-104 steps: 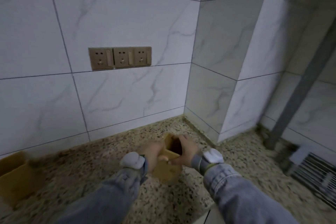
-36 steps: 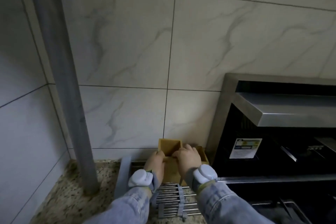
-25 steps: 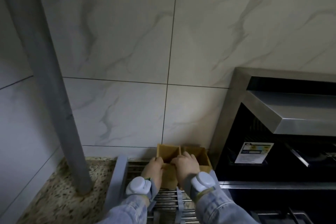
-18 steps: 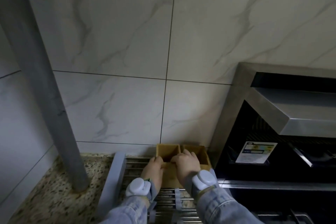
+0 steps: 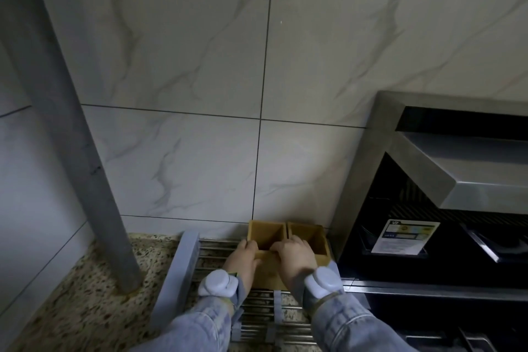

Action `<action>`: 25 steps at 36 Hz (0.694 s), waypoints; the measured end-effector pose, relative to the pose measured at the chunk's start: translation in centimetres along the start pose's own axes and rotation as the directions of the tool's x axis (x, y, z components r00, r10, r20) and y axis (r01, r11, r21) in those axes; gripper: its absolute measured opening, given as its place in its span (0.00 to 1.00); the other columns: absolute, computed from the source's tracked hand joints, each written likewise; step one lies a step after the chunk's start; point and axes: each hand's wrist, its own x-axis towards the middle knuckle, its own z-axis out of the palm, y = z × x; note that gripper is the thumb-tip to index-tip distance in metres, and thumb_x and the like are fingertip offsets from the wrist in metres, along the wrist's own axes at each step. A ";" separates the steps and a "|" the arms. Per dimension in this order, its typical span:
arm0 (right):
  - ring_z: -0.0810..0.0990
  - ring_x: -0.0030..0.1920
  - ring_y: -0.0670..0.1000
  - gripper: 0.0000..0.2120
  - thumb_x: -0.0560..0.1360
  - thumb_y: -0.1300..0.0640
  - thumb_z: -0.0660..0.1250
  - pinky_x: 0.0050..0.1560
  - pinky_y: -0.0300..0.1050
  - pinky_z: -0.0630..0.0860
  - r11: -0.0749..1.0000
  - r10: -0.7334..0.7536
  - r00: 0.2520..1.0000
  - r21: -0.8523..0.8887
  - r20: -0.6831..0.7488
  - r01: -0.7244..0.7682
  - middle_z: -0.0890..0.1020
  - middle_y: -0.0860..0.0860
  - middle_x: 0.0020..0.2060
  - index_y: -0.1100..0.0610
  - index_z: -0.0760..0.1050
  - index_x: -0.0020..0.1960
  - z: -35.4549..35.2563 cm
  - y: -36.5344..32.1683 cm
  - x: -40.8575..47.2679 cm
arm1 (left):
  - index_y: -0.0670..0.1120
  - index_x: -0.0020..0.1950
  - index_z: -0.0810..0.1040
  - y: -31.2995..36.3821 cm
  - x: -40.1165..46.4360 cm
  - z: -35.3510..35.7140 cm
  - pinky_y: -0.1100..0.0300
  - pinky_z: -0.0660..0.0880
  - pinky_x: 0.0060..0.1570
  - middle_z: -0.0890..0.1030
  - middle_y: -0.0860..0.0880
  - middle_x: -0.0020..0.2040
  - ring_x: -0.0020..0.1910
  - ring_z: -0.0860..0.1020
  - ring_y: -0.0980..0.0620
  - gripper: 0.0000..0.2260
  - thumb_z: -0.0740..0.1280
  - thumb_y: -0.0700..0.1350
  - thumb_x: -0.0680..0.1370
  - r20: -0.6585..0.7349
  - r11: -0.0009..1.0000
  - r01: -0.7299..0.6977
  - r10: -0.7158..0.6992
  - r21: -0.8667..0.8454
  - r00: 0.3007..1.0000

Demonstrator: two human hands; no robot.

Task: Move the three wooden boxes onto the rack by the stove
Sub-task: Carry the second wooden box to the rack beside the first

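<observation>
Two open-topped wooden boxes stand side by side at the back of the metal rack (image 5: 183, 263), against the tiled wall. The left wooden box (image 5: 265, 233) is held from both sides: my left hand (image 5: 243, 258) grips its left wall and my right hand (image 5: 294, 256) its right front edge. The box rests on the rack's bars. The right wooden box (image 5: 310, 237) sits touching it, next to the stove (image 5: 428, 208). My hands hide the front face of the held box. A third box is not in view.
A grey vertical pipe (image 5: 71, 151) rises from the speckled stone counter (image 5: 71, 308) left of the rack. The stove's steel side panel stands right against the rack. The tiled wall closes the back.
I carried the box from the counter corner near the sockets over to the rack. Over the last second it came down beside the other box, and my hands stay on it.
</observation>
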 end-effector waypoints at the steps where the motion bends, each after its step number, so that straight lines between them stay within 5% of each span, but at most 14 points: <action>1: 0.72 0.63 0.55 0.14 0.79 0.56 0.59 0.66 0.49 0.65 1.000 -0.003 1.000 0.001 -0.001 0.003 0.79 0.52 0.60 0.51 0.76 0.62 0.0 0.0 -0.1 | 0.38 0.65 0.67 0.1 0.0 0.1 0.55 0.70 0.61 0.65 0.39 0.71 0.65 0.72 0.42 0.13 0.57 0.41 0.82 -0.012 1.000 0.009 -0.009 -0.016 1.000; 5: 0.71 0.64 0.55 0.14 0.80 0.57 0.58 0.67 0.49 0.65 1.000 -0.005 1.000 -0.005 -0.013 0.005 0.79 0.52 0.61 0.52 0.76 0.63 0.0 -0.2 -0.4 | 0.30 0.72 0.59 0.5 -0.5 0.8 0.65 0.65 0.46 0.59 0.33 0.74 0.70 0.66 0.38 0.18 0.51 0.34 0.83 -0.033 0.990 -0.005 0.000 -0.144 0.999; 13: 0.68 0.68 0.55 0.19 0.79 0.59 0.60 0.69 0.51 0.63 1.000 -0.018 0.999 -0.023 0.049 0.019 0.74 0.53 0.66 0.51 0.70 0.68 -0.6 0.0 -0.9 | 0.41 0.71 0.60 0.7 -0.4 0.7 0.49 0.71 0.62 0.54 0.37 0.77 0.67 0.70 0.36 0.18 0.57 0.38 0.82 0.055 0.995 0.097 -0.095 -0.025 0.994; 18: 0.66 0.71 0.54 0.24 0.77 0.59 0.63 0.71 0.50 0.62 0.999 -0.040 0.997 0.030 0.072 0.038 0.68 0.51 0.71 0.49 0.65 0.72 -0.8 0.3 -1.5 | 0.48 0.77 0.51 0.5 -0.6 0.4 0.49 0.68 0.69 0.44 0.35 0.79 0.71 0.68 0.36 0.26 0.59 0.43 0.82 0.079 0.995 0.101 -0.102 0.013 0.992; 25: 0.68 0.69 0.55 0.26 0.75 0.62 0.65 0.71 0.50 0.66 0.997 -0.047 0.999 0.061 -0.003 0.047 0.67 0.51 0.70 0.51 0.65 0.72 -1.5 -0.8 -2.3 | 0.53 0.78 0.44 0.0 -2.9 0.1 0.49 0.66 0.71 0.45 0.39 0.79 0.76 0.60 0.38 0.32 0.61 0.47 0.80 -0.021 0.994 0.101 -0.100 0.048 0.995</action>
